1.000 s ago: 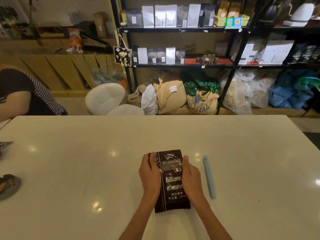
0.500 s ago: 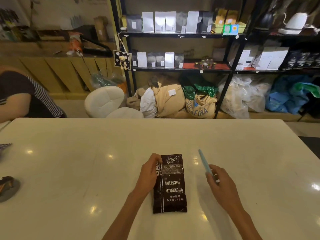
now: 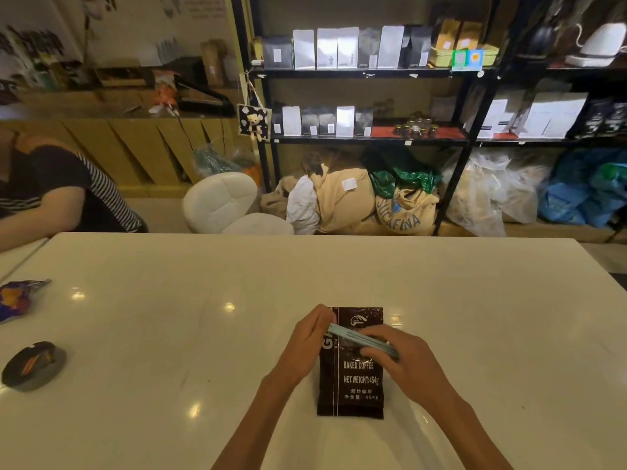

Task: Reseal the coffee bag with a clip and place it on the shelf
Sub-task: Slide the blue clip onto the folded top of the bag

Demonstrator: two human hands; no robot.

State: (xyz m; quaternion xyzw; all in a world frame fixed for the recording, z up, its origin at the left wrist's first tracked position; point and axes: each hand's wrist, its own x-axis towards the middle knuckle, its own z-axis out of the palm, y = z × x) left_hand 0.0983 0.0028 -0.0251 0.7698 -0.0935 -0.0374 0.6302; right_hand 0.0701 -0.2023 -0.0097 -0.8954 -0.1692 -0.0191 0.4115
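Note:
A dark brown coffee bag [image 3: 353, 385] with white print lies flat on the white table [image 3: 441, 317], its top end pointing away from me. A long pale blue clip [image 3: 359, 340] stretches slantwise across the upper part of the bag. My left hand [image 3: 305, 344] pinches the clip's left end at the bag's left edge. My right hand [image 3: 403, 357] grips the clip's right end over the bag's right side. Behind the table stands the black shelf [image 3: 366, 73], holding rows of white and dark bags.
A seated person's arm and striped sleeve [image 3: 61, 195] are at the far left. A dark round object [image 3: 32, 366] and a crumpled wrapper [image 3: 17, 296] lie at the table's left edge. A white chair [image 3: 224, 201] and sacks [image 3: 346, 198] stand between table and shelf.
My right hand left the bag, picked the blue clip up from the table beside it and brought it over the bag's top. My left hand now holds the clip's other end.

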